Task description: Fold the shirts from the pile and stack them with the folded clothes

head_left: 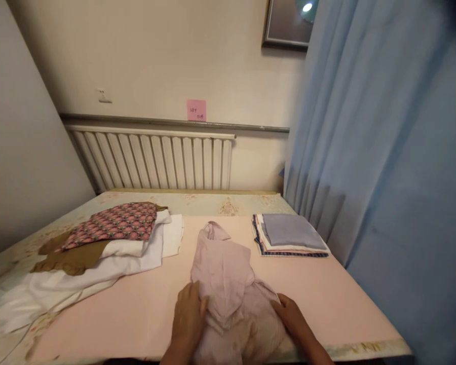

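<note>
A pale mauve-pink shirt (228, 274) lies in front of me, partly folded and wrinkled, its near end running down out of the picture. My left hand (189, 312) is at its left edge, fingers bent and the thumb against the cloth. On the opposite side, my right hand (291, 315) pinches the shirt's right edge between thumb and fingers. The fingertips of both hands are partly hidden by the fabric. Under the shirt is a flat light pink mat (137, 324).
At left lies a loose pile of garments: a red patterned cloth (117, 223), a brown piece (72, 256) and white cloth (137, 263). A neat folded stack (292, 233) sits at right. Behind are a radiator (155, 157) and a blue curtain (349, 126).
</note>
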Tool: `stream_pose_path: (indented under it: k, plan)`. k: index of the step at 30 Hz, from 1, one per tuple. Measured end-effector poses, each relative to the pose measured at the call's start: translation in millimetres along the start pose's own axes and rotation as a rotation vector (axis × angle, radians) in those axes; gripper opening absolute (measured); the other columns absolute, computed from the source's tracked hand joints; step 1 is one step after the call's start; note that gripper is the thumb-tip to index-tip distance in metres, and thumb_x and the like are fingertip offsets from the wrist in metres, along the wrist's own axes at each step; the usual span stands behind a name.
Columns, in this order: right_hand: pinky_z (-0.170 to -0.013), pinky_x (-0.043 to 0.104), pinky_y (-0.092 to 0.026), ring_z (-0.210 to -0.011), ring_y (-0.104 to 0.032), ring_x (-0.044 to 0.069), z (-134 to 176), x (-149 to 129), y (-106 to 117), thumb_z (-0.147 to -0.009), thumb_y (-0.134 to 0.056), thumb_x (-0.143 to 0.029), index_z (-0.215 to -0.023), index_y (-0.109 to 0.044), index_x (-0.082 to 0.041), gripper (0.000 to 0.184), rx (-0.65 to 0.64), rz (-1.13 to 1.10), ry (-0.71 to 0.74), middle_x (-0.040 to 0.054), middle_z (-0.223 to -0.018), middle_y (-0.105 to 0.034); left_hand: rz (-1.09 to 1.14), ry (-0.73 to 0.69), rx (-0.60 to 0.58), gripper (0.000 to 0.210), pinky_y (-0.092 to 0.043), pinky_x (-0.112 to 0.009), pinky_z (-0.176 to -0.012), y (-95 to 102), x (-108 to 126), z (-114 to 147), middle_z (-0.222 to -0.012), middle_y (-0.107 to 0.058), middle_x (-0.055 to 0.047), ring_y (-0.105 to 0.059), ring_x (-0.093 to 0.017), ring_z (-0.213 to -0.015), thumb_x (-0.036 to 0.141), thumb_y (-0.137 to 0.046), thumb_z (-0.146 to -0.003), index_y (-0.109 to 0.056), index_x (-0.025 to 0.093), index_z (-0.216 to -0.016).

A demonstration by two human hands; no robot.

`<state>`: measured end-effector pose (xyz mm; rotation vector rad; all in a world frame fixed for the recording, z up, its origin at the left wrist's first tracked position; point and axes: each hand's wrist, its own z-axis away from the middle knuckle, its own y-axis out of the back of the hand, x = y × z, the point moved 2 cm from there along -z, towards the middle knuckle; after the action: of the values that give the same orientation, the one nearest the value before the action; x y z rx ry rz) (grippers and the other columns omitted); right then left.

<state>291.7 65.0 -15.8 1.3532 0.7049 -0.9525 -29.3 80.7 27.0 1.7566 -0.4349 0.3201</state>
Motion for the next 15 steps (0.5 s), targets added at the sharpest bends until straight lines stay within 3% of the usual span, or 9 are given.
stream_pose_path:
  k: [5, 8, 10, 12, 13, 14, 15]
  plan:
    - [-0.074, 0.029, -0.045, -0.084, -0.062, 0.024, -1.5, 4.1, 0.3, -0.072, -0.044, -0.042, -0.084, -0.066, -0.017, 0.036, 0.001, 0.021, 0.017, 0.0072, -0.085, -0.070, -0.048, -0.253, -0.187, 0.051, -0.033, -0.041, -0.103, -25.5, 46.6, 18.7, -0.132, -0.052, -0.012, -0.044, -0.028, -0.123, 0.033, -0.053, -0.083, -0.049, 0.017, -0.130]
    - [-0.073, 0.028, -0.045, -0.083, -0.061, 0.023, 0.6, 1.8, 1.6, -0.072, -0.045, -0.039, -0.084, -0.067, -0.017, 0.034, 0.005, 0.052, -0.008, 0.0064, -0.083, -0.070, -0.129, -0.249, -0.335, 0.033, -0.038, -0.040, -0.094, -42.5, 56.2, 18.8, -0.115, -0.062, -0.011, -0.053, -0.027, -0.109, 0.019, -0.047, -0.082, -0.061, 0.018, -0.113]
    - [-0.073, 0.029, -0.045, -0.082, -0.061, 0.023, 1.9, -0.9, 2.4, -0.072, -0.046, -0.038, -0.084, -0.068, -0.017, 0.033, 0.010, 0.062, -0.021, 0.0062, -0.082, -0.070, -0.101, -0.180, -0.386, 0.031, -0.040, -0.036, -0.090, -43.7, 52.1, 6.7, -0.105, -0.066, -0.009, -0.057, -0.023, -0.102, 0.011, -0.041, -0.082, -0.064, 0.019, -0.102]
    - [-0.073, 0.029, -0.044, -0.082, -0.061, 0.023, 2.7, -3.2, 2.9, -0.071, -0.046, -0.037, -0.084, -0.068, -0.016, 0.033, 0.011, 0.053, -0.020, 0.0061, -0.082, -0.070, 0.063, -0.046, -0.312, 0.031, -0.041, -0.029, -0.086, -29.8, 38.0, -17.3, -0.100, -0.068, -0.006, -0.059, -0.019, -0.097, 0.010, -0.043, -0.079, -0.063, 0.021, -0.100]
    - [-0.073, 0.029, -0.044, -0.082, -0.061, 0.023, 3.0, -4.1, 3.2, -0.071, -0.047, -0.037, -0.084, -0.068, -0.017, 0.033, 0.012, 0.046, -0.018, 0.0060, -0.082, -0.070, 0.191, 0.060, -0.215, 0.028, -0.042, -0.027, -0.081, -16.8, 26.2, -32.5, -0.091, -0.069, -0.003, -0.060, -0.017, -0.089, 0.010, -0.045, -0.077, -0.063, 0.022, -0.093]
    - [-0.074, 0.029, -0.044, -0.082, -0.061, 0.023, 3.3, -4.7, 3.4, -0.070, -0.047, -0.036, -0.084, -0.069, -0.017, 0.032, 0.015, 0.040, -0.018, 0.0059, -0.082, -0.070, 0.348, 0.212, -0.035, 0.022, -0.043, -0.026, -0.077, 0.4, 10.4, -48.1, -0.082, -0.068, -0.001, -0.061, -0.017, -0.081, 0.011, -0.049, -0.073, -0.064, 0.023, -0.085]
    - [-0.074, 0.029, -0.044, -0.082, -0.061, 0.023, 3.5, -5.1, 3.5, -0.070, -0.047, -0.036, -0.084, -0.069, -0.017, 0.032, 0.019, 0.035, -0.020, 0.0058, -0.082, -0.070, 0.380, 0.293, 0.083, 0.020, -0.044, -0.027, -0.075, 18.7, -6.6, -62.8, -0.078, -0.066, -0.001, -0.060, -0.017, -0.077, 0.015, -0.048, -0.074, -0.063, 0.022, -0.085]
